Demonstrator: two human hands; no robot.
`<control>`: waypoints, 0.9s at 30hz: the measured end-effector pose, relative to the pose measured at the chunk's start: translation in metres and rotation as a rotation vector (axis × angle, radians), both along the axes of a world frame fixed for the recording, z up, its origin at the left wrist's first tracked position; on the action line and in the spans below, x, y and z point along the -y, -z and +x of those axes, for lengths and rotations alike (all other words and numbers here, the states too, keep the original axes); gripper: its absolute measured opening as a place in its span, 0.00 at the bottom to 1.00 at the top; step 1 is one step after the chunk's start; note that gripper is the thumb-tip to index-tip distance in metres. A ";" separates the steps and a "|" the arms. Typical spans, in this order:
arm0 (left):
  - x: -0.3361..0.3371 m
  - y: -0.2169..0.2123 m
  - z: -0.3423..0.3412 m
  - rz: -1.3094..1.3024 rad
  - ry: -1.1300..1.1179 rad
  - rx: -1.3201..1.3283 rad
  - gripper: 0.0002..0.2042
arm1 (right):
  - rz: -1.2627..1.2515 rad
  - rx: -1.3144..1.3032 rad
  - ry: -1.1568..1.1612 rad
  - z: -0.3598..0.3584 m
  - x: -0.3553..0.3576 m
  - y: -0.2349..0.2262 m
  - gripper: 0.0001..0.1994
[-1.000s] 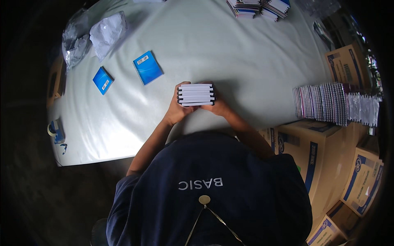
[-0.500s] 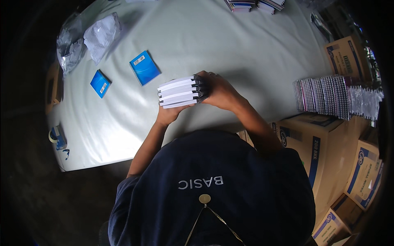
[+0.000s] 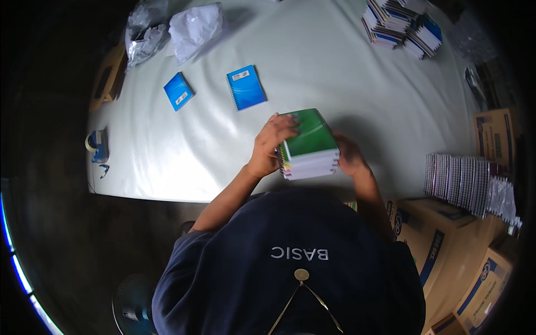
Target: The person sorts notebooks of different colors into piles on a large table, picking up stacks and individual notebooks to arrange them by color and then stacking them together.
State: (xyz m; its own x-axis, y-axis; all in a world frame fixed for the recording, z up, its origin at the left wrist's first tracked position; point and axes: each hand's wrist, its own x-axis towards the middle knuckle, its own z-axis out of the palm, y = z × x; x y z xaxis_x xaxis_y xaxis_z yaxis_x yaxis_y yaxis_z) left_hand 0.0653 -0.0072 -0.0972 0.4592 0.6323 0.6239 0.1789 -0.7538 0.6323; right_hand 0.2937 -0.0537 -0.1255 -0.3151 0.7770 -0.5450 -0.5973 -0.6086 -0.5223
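Between my hands is a stack of spiral notebooks [image 3: 310, 167], a green cover on top and white page edges toward me. My left hand [image 3: 269, 146] grips the wire-bound left side, its somewhat blurred fingers bent over the green cover. On the opposite side my right hand [image 3: 350, 157] clasps the stack; its fingertips are partly hidden. Beyond the left hand lie a blue spiral notebook [image 3: 247, 88] and a smaller blue notebook [image 3: 178, 91], both flat on the table and apart from the stack.
A pale cloth covers the table [image 3: 151, 151]. Crumpled plastic bags [image 3: 195, 29] lie far left, a tape dispenser [image 3: 99, 147] at the left edge. Notebook piles [image 3: 391, 22] stand far right. Spiral-bound bundles [image 3: 458, 181] and cardboard boxes [image 3: 446, 240] crowd my right; a fan [image 3: 131, 304] is low left.
The notebook stack has been turned so its green cover now faces up. My left hand has moved from underneath to its bound side. The view has shifted left.
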 end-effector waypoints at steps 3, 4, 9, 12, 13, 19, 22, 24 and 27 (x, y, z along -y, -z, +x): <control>-0.009 -0.002 0.001 0.438 0.106 -0.378 0.27 | -0.104 -0.491 0.000 -0.007 0.004 -0.013 0.23; -0.014 -0.002 0.002 0.439 0.105 -0.378 0.27 | 0.010 -0.237 -0.011 -0.007 0.003 0.012 0.22; -0.089 0.032 -0.022 -0.107 -0.631 -0.458 0.38 | 0.349 0.076 0.177 -0.019 -0.017 0.010 0.24; -0.120 0.049 -0.014 -0.258 -0.992 -0.740 0.44 | 0.321 0.237 0.243 -0.021 -0.023 0.029 0.28; -0.123 0.056 -0.015 -0.235 -1.126 -0.806 0.46 | 0.317 0.242 0.249 -0.023 -0.022 0.033 0.28; -0.125 0.040 -0.021 -0.814 -0.807 -0.192 0.42 | 0.263 0.288 0.280 -0.025 -0.022 0.034 0.28; -0.116 0.010 -0.005 -1.020 -0.317 0.350 0.27 | 0.265 0.312 0.322 -0.019 -0.020 0.038 0.29; -0.080 -0.036 0.014 -1.250 0.047 0.569 0.17 | 0.270 0.286 0.328 -0.014 -0.017 0.039 0.31; -0.034 0.011 0.028 -0.794 -0.290 -0.206 0.26 | 0.258 0.193 0.321 -0.022 -0.021 0.047 0.36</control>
State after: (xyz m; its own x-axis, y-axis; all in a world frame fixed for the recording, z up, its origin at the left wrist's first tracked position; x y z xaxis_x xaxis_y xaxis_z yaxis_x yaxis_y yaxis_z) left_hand 0.0932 0.0266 -0.1083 0.2682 0.9546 -0.1296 0.4644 -0.0102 0.8856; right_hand 0.2721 -0.0322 -0.1723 0.0525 0.9368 -0.3460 -0.6116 -0.2438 -0.7526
